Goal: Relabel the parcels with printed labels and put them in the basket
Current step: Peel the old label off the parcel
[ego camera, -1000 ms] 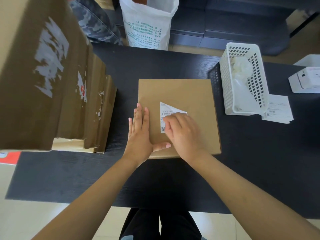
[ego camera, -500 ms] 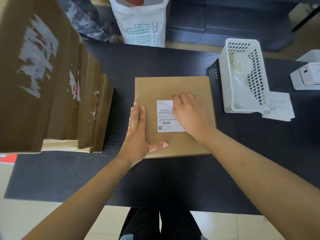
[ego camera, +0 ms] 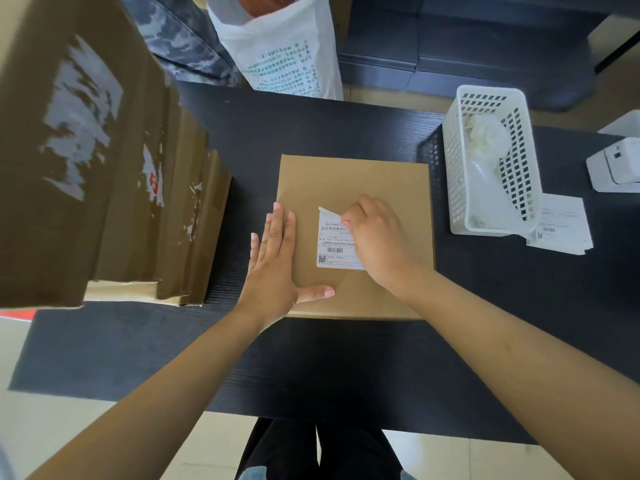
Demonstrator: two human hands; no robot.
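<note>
Centrally on the black table (ego camera: 346,368) lies a flat cardboard parcel (ego camera: 353,181). Flat, with fingers straight, the left hand (ego camera: 277,261) presses its left edge; the right hand (ego camera: 375,237) pinches the lifted top corner of the printed label (ego camera: 334,249) stuck on it. Just right, the white perforated basket (ego camera: 453,161) holds crumpled clear plastic (ego camera: 486,140), and loose labels (ego camera: 562,225) lie beside it. Taller cardboard boxes (ego camera: 104,174) stand left.

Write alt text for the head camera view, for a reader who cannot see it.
A person's right hand pinches the lifted top corner of a white printed label on a flat cardboard parcel, while the left hand presses flat on the parcel's left edge. The parcel lies on a black table, with a white basket to its right.
</note>
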